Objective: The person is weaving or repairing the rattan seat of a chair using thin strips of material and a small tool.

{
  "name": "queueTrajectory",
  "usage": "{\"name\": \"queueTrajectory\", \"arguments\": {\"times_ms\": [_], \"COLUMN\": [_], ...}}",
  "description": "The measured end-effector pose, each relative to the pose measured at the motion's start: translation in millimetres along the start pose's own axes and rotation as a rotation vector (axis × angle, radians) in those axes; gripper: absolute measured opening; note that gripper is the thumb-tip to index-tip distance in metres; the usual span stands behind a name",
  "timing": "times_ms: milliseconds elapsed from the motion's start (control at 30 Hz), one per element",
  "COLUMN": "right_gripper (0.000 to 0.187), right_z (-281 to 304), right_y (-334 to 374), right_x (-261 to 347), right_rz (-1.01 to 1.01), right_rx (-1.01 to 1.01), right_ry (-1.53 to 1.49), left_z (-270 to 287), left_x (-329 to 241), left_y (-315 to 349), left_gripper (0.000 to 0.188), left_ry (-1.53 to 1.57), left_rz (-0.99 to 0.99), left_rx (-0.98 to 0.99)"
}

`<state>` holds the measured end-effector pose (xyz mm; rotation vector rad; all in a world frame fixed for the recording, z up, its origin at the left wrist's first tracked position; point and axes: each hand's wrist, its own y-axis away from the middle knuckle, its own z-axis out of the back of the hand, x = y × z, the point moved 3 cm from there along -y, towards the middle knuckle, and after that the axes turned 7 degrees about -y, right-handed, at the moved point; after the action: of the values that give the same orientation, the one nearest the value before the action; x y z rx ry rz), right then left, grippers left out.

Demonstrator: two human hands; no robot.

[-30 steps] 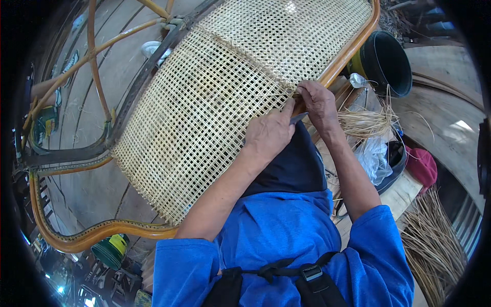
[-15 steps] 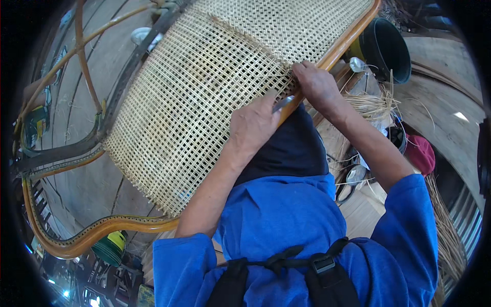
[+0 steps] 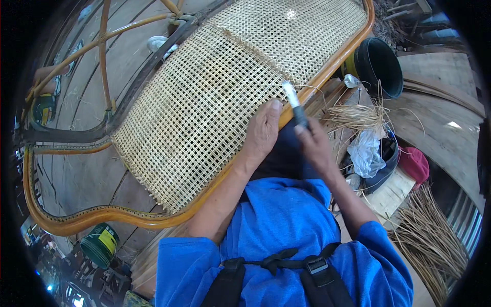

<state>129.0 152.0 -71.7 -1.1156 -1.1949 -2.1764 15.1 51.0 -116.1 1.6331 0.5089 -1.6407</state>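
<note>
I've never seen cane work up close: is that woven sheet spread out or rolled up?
Spread out: the woven sheet lies open across the wooden frame, its lattice showing, though it stops short of the frame's lower-left curve.

Knife (image 3: pixel 295 105) blurred; woven panel (image 3: pixel 204 112) cut off above.

Seat panel (image 3: pixel 204 112): woven cane, matt, with a rough, fibrous seam (image 3: pixel 255 53); frame (image 3: pixel 332 69): smooth, glossy, wood-like. Hand tool (image 3: pixel 296 106): blade of bright metallic sheen, surface blurred. Bag (image 3: pixel 366 155): thin crinkled plastic; bucket (image 3: pixel 381 69): smooth plastic; shirt (image 3: pixel 286 215): matt cloth; strand bundle (image 3: pixel 429 240): dry, rough fibre.
</note>
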Motion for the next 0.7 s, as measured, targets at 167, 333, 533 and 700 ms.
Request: {"name": "queueTrajectory", "arguments": {"times_ms": [167,333,533,700], "right_gripper": [0.042,0.038,0.035,0.044], "right_z": [29,20,13,-19], "right_y": [-5,-41,-36,-7], "right_x": [50,1,7,24], "right_rz": [0.535,0.174,0.107,0.369], "right_rx": [-0.288,-0.13,-0.211,0.059], "right_ry": [0.373,0.572,0.477,0.446], "left_z": [14,9,10,-15], "left_x": [17,23,15,-11], "left_y": [-2,0,2,-7], "left_gripper": [0.022,0.02,0.023,0.032], "left_ry": [-0.11,-0.101,-0.007,0.401], "left_rz": [-0.006,-0.042,0.017,0.296], "left_rx": [-0.17,-0.164,-0.136,0.042]}}
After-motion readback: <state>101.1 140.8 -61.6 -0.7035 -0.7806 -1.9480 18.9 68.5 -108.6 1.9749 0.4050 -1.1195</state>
